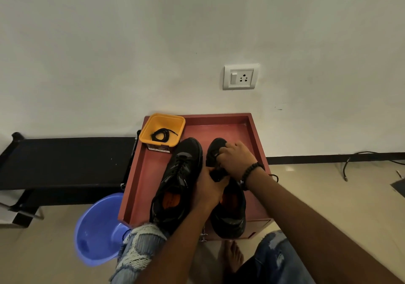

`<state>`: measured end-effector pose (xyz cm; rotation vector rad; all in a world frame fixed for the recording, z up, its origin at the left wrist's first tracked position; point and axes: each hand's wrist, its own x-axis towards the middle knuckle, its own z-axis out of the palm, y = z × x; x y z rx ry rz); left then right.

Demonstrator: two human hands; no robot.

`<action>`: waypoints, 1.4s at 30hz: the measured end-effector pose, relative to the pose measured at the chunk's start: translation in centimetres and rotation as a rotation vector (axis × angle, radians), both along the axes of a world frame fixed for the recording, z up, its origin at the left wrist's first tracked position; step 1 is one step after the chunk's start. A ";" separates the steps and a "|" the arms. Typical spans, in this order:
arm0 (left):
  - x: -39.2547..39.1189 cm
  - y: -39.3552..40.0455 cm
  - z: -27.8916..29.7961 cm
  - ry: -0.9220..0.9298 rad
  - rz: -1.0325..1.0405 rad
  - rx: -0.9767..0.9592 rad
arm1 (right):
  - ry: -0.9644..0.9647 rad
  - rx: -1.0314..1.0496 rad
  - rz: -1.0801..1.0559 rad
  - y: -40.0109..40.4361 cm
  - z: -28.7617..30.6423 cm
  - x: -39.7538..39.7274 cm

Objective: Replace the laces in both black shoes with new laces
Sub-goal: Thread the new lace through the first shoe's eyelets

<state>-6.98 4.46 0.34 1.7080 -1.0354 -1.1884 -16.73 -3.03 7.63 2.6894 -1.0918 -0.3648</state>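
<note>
Two black shoes with orange insoles stand side by side on a red cabinet top [153, 174]. The left shoe [177, 183] still carries its black lace. My left hand [208, 187] grips the tongue of the right shoe [230, 213] at mid-length. Over that shoe's front, my right hand [235, 162], with a black bead bracelet on the wrist, pinches its black lace near the toe eyelets. A loose lace end [275, 177] trails past my right wrist. A coiled black lace [162, 134] lies in a yellow tub [162, 131] at the cabinet's back left.
A white wall with a switch socket [241, 76] rises behind the cabinet. A blue plastic basin [98, 229] sits on the floor at left, beside a black cot [65, 161]. My knees in torn jeans and a bare foot [231, 257] are below. A cable [361, 156] lies at right.
</note>
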 end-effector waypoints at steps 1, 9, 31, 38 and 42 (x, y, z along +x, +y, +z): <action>0.1 0.0 -0.2 0.002 0.007 0.007 | -0.025 0.011 -0.016 -0.3 0.0 -0.2; 0.2 -0.3 -0.6 -0.020 0.024 0.013 | -0.969 0.307 -0.403 -0.7 0.9 -2.5; 2.2 -1.9 1.6 -0.369 -0.150 0.034 | -0.733 0.004 -0.458 4.1 0.1 -3.5; 2.9 -2.1 1.8 -0.438 -0.170 0.051 | -0.542 0.162 -0.530 5.7 -2.7 -2.9; 3.6 -1.8 2.3 -0.454 -0.219 0.049 | -0.519 0.422 -0.514 3.5 -1.2 -2.9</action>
